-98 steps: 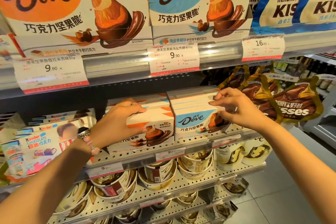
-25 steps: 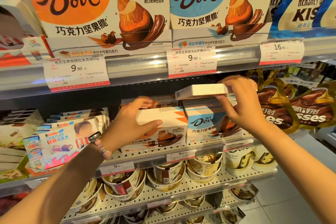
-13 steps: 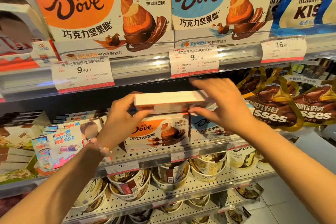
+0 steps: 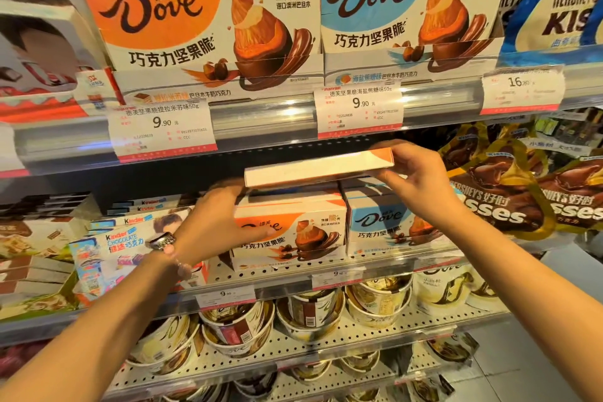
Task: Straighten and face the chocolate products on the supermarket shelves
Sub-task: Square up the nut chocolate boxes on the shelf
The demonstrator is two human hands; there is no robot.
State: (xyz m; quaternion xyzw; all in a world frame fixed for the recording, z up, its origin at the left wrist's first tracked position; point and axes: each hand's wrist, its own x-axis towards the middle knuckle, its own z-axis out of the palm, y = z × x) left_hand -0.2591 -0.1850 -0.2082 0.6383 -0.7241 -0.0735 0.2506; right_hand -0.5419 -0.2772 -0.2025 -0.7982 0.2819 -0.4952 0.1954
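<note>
Your right hand point(image 4: 421, 179) grips one flat white carton with an orange corner point(image 4: 318, 168) by its right end, thumb under and fingers over, holding it level in the air just above the two stacks on the middle shelf point(image 4: 375, 263). Your left hand point(image 4: 222, 222) rests with fingers extended against the front left of the orange-and-white Dove box stack point(image 4: 293, 232); it curls round nothing.

Count on the middle shelf: one orange Dove stack, one blue-and-white Dove box stack point(image 4: 388, 225) touching its right side, both faces to the front edge. How many boxes each stack holds cannot be told; only the top edges show. Your right forearm covers the blue stack's lower right corner.

Upper shelf: two large Dove display cartons, one orange point(image 4: 202, 26), one blue point(image 4: 411, 13), side by side. Three white price tags point(image 4: 163, 127) hang on its front rail; the rightmost is blurred.

At the left edge, Kinder chocolate boxes point(image 4: 117, 245) are partly hidden by your left wrist. At the right edge, brown-and-gold Hershey's Kisses bags point(image 4: 502, 202) run out of view.
</note>
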